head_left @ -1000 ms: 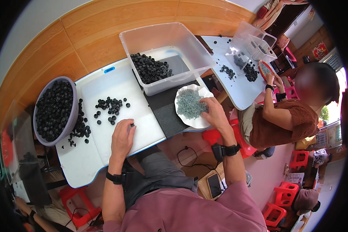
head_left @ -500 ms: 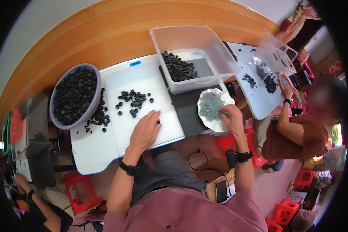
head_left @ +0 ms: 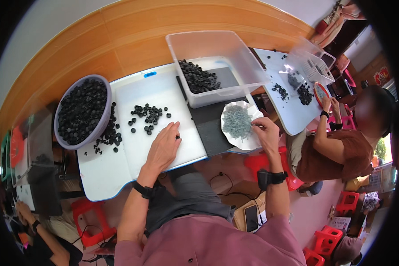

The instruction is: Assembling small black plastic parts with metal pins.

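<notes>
My left hand (head_left: pixel 162 148) rests low over the white tabletop near its front edge. Its fingers are closed, with a small black round piece (head_left: pixel 177 137) between thumb and fingers. To the right, my right hand (head_left: pixel 267 134) pinches at the edge of the heap of thin grey pin-like pieces (head_left: pixel 237 121). Whatever its fingertips hold is too small to make out. The heap lies in a white wavy-rimmed dish (head_left: pixel 246 143) on a black mat (head_left: pixel 212 141). Loose black round pieces (head_left: pixel 150 114) lie beyond my left hand.
A lavender basin (head_left: pixel 107 116) heaped with black pieces stands at the left, with more pieces spilled beside it. A clear plastic bin (head_left: pixel 248 66) holds black pieces at the back. A person in brown (head_left: pixel 334 155) works at another table on the right; another person's arm shows lower left.
The whole view has shifted slightly to the left. My right fingertips have drawn up to the heap's right edge, pinched closer together. My left hand stays nearly in place with the black piece.
</notes>
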A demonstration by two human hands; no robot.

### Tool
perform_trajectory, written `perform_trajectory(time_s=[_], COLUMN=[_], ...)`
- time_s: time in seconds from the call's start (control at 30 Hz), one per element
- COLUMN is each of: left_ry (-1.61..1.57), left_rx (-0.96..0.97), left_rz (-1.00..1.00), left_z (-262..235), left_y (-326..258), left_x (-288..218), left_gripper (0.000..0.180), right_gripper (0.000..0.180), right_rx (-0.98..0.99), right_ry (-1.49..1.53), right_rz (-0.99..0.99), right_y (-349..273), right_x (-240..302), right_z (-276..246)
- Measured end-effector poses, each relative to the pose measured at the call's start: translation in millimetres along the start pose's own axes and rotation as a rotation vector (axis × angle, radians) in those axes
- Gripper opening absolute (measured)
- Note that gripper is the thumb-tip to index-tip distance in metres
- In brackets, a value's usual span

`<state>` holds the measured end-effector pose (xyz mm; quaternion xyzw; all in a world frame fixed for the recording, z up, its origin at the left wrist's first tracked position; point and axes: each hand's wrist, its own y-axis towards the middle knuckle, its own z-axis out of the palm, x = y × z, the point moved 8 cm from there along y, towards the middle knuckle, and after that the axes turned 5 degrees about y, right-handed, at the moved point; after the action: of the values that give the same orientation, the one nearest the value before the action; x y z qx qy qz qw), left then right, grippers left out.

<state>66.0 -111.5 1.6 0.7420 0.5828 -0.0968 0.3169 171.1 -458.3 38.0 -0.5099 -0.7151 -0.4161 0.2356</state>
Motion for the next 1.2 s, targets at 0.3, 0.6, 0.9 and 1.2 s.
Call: perform_trajectory(time_s=[0.3,0.6,0.9,1.2], left_ry=[0.054,-0.089,-0.428,-0.342], left_rx=[0.029,-0.213,-0.376,-0.357], left_rz=[-0.056,-0.156,-0.505,-0.439], left_z=[6,-28,-26,-32], left_y=[21,-11,-47,-43], left_x=[17,13,66,56], left_gripper=[0.048,0.019,0.02,0.02], right_gripper=[0.018,0.016,0.015,0.015], right_rx=[-0.013,-0.034,0.05,0.308], right_ry=[-0.001,0.049,0.192,0.26], right_rz=[0.05,0.062,0.049,-0.103], right_y=[-5,-3,5,10], right_x=[5,8,65,127], right_z=[-9,-10,20,183])
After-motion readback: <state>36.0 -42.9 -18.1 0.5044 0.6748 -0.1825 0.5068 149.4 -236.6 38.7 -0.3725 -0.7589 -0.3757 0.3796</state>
